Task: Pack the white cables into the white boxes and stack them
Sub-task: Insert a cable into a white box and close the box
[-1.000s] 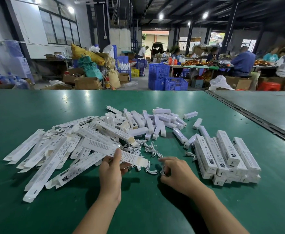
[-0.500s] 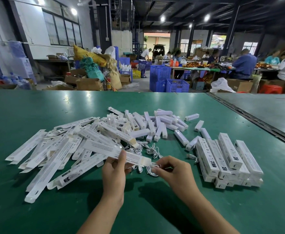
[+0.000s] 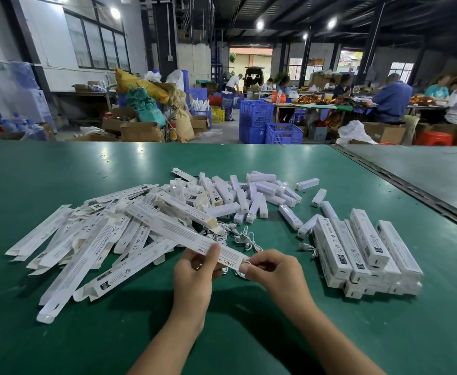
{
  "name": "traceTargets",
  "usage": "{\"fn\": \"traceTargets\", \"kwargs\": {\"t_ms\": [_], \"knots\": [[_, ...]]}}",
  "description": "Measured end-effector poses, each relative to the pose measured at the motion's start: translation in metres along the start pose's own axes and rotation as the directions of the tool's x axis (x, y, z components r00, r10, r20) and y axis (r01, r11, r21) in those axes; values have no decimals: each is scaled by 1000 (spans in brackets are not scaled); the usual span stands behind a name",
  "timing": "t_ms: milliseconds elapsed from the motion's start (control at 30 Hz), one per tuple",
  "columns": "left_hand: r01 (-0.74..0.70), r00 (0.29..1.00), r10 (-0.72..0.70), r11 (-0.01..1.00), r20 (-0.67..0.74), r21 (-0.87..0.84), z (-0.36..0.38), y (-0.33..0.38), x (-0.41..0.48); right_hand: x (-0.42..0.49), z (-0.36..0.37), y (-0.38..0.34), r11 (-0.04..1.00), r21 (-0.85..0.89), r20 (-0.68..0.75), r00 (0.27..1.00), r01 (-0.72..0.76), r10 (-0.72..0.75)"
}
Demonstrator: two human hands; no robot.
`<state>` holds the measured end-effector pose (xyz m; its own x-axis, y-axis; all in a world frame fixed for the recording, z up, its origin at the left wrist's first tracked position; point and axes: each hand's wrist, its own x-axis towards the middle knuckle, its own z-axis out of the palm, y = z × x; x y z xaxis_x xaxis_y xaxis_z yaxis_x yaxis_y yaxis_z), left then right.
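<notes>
Left hand (image 3: pixel 194 269) grasps long flat cardboard box (image 3: pixel 184 231); right hand (image 3: pixel 273 269) pinches thin white cable (image 3: pixel 240 273) at box end; stacked boxes (image 3: pixel 357 247) right of it.

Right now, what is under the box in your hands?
Under the held box lie flat white boxes and loose white cables on the green table. What lies beneath its middle is covered, as is its inside.

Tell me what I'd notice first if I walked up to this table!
A big messy heap of flat white boxes spreads over the left of the green table, with a neat stack of packed boxes on the right. Up front, the left hand grips one long box while the right hand pinches a white cable at its end.
</notes>
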<state>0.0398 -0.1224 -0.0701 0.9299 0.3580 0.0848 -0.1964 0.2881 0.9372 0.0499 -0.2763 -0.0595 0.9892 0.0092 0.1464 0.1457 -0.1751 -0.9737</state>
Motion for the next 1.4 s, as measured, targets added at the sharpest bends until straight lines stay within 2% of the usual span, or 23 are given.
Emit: {"fn": "traceTargets", "kwargs": {"t_ms": [233,467,700,967,1133,1267,1400], "knots": [[5,999,-6,1000,-32,-12,-5,2,5,-2,-3,-4,986,158,184,983,-56,26],[1,1000,-1,1000,9,1,-2,-2,1,-1,-2,-2,959,257,77,992,-118,101],[61,998,-60,997,35,-39,-2,-4,1,-2,5,1,969,232,-5,996,-86,89],[38,999,-37,999,15,-23,-2,-5,3,-1,3,2,966,212,60,988,-149,139],[34,999,-34,999,3,-23,-4,-5,5,2,-2,2,935,267,132,970,-233,204],[-14,997,12,999,71,31,-4,-5,1,3,-2,6,934,272,123,971,-233,206],[-30,994,23,997,105,66,-4,-8,0,2,3,11,902,352,150,966,-249,208]]}}
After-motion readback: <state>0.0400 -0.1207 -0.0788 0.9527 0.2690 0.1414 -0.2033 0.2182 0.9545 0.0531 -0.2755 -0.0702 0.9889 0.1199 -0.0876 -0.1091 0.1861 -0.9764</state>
